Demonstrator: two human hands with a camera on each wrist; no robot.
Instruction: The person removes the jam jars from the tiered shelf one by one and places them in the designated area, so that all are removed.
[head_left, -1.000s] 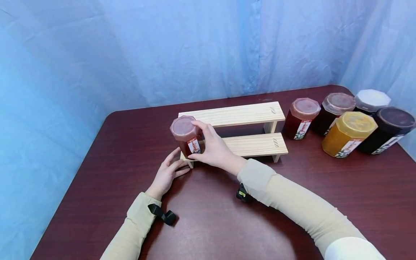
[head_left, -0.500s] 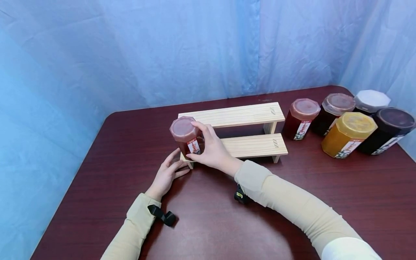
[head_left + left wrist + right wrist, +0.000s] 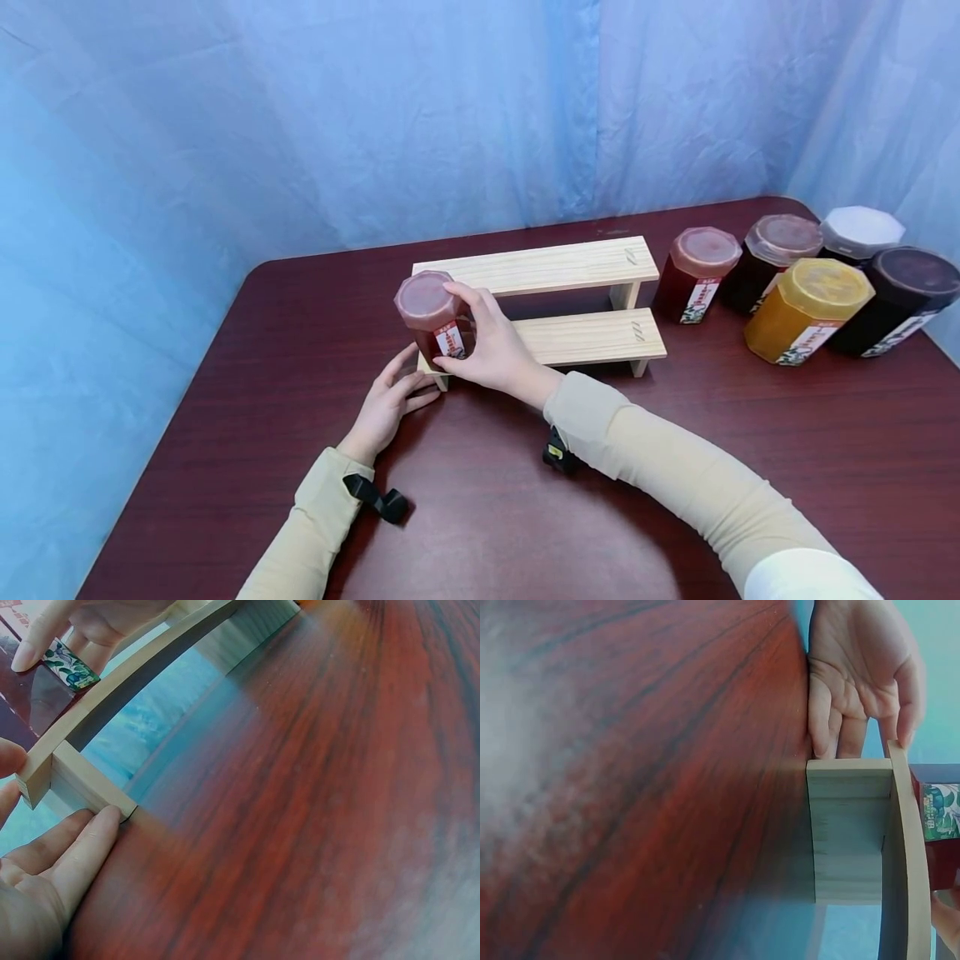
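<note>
My right hand (image 3: 487, 346) grips a dark red jar (image 3: 427, 312) with a pinkish lid, thumb on the near side and fingers behind. The jar stands upright at the left end of the lower wooden shelf (image 3: 585, 335). In the left wrist view, the jar's base (image 3: 52, 705) sits right at the board. My left hand (image 3: 386, 408) is at that shelf's left end, fingers straight. In the right wrist view, the left hand (image 3: 862, 682) has its fingertips against the shelf's end leg (image 3: 847, 780) and its thumb at the board's edge.
A higher wooden shelf (image 3: 540, 262) stands just behind the lower one. To the right are another red jar (image 3: 693, 275), a yellow-lidded jar (image 3: 806, 308), a black-lidded jar (image 3: 896, 296), a clear-lidded dark jar (image 3: 772, 250) and a white-lidded jar (image 3: 858, 229). Blue curtains (image 3: 450, 125) hang behind the table.
Almost nothing moves. The right forearm has drawn slightly left and down while the hand stays on the jar; the left hand keeps its place at the shelf's end.
</note>
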